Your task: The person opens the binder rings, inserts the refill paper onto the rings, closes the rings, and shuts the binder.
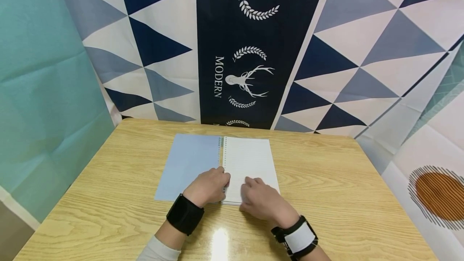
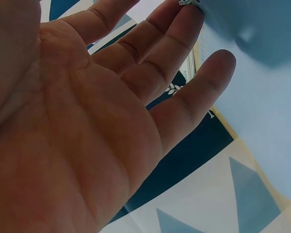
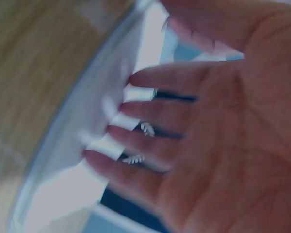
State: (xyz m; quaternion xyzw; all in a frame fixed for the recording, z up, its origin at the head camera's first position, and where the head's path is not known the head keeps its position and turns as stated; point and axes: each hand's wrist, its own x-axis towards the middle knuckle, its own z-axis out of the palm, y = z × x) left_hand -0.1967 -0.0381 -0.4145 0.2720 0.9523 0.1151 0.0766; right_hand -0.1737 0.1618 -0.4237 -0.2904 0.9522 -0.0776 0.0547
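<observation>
A spiral notebook lies open on the table, its light blue cover (image 1: pixel 188 156) folded out to the left and a white lined page (image 1: pixel 250 156) on the right. My left hand (image 1: pixel 208 186) is at the lower part of the coil binding, fingertips right at it. In the left wrist view, a bit of the coil (image 2: pixel 188 2) shows at one fingertip, beside the blue cover (image 2: pixel 266 111). Over the page's lower right part, my right hand (image 1: pixel 262 198) rests with its fingers extended. Those fingertips touch the white page (image 3: pixel 63 199) in the blurred right wrist view.
The wooden table (image 1: pixel 326 188) reaches a patterned cloth (image 1: pixel 235 51) at the back. A teal curtain (image 1: pixel 47 92) hangs on the left. Pale fabric with a brown round print (image 1: pixel 438 196) is on the right.
</observation>
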